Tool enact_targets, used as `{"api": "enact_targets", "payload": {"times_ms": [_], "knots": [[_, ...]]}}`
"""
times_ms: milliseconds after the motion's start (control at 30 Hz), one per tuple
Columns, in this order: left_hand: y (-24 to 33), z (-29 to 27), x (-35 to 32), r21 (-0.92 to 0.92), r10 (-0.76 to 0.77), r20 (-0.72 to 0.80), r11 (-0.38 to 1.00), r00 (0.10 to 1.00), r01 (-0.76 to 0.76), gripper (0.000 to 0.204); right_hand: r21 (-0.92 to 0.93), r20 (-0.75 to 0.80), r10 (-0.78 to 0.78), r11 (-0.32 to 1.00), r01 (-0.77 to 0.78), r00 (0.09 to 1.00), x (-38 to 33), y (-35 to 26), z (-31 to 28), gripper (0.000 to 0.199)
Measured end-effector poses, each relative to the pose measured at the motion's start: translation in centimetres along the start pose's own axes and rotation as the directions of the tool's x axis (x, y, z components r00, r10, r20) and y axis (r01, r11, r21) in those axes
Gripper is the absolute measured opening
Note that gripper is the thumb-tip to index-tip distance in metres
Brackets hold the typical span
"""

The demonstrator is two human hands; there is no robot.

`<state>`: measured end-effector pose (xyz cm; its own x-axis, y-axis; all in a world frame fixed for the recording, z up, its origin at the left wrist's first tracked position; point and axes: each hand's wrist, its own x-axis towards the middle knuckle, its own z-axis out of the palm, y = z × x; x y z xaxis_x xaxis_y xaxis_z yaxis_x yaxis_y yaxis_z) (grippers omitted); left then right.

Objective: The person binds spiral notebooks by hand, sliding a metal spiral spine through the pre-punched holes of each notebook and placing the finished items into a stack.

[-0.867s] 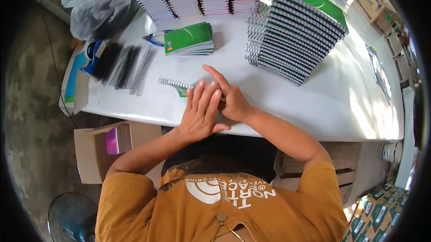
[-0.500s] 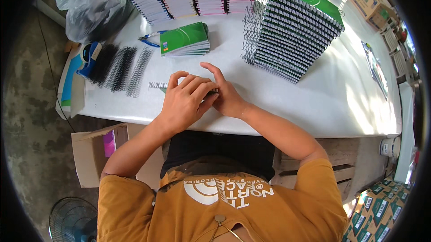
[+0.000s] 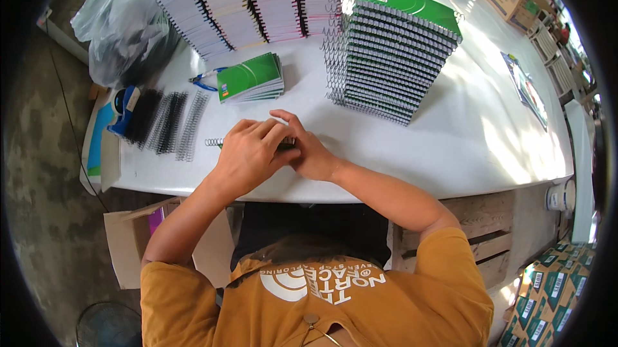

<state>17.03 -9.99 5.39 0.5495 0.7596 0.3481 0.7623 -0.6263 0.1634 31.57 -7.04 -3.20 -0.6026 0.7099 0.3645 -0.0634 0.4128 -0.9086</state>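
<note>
Near the table's front edge, my left hand [image 3: 250, 157] and my right hand [image 3: 313, 156] meet around a small green notebook [image 3: 287, 145], mostly hidden under the fingers. A spiral coil [image 3: 212, 143] sticks out to the left of my left hand. My left fingers are bent over the notebook's edge, thumb toward my right hand. My right hand closes on its right end, with the index finger raised. Beyond my hands lies a short pile of green-covered booklets [image 3: 250, 78], with blue-handled pliers [image 3: 206, 78] beside it. Loose spiral coils [image 3: 168, 121] lie in rows to the left.
A tall stack of coil-bound green notebooks [image 3: 400, 64] stands right of centre. Thick rows of bound books [image 3: 251, 6] stand at the back, beside a grey plastic bag [image 3: 129, 25]. A blue tape dispenser [image 3: 124, 110] sits at the left. Below the table is an open cardboard box [image 3: 125, 244].
The whole view has shifted, so table and hands appear lower and further left. Both hands stay closed round the notebook, with only slight finger movement.
</note>
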Motion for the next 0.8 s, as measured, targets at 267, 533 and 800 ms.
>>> {"api": "enact_targets", "payload": {"times_ms": [267, 533, 800], "knots": [[-0.7, -0.7, -0.4, 0.0, 0.099, 0.081, 0.995, 0.992, -0.099, 0.015, 0.137, -0.012, -0.015, 0.99, 0.016, 1.0, 0.1, 1.4, 1.0, 0.077], [0.5, -0.5, 0.2, -0.054, 0.106, 0.043, 0.993, 0.993, -0.104, 0.01, 0.163, 0.019, -0.032, 0.986, 0.029, 0.999, -0.1, 0.8, 0.3, 0.071], [0.6, -1.3, 0.4, -0.055, 0.037, 0.044, 0.998, 0.998, -0.035, 0.011, 0.154, -0.024, -0.053, 0.986, 0.056, 0.998, 0.1, 0.3, 0.7, 0.069]]}}
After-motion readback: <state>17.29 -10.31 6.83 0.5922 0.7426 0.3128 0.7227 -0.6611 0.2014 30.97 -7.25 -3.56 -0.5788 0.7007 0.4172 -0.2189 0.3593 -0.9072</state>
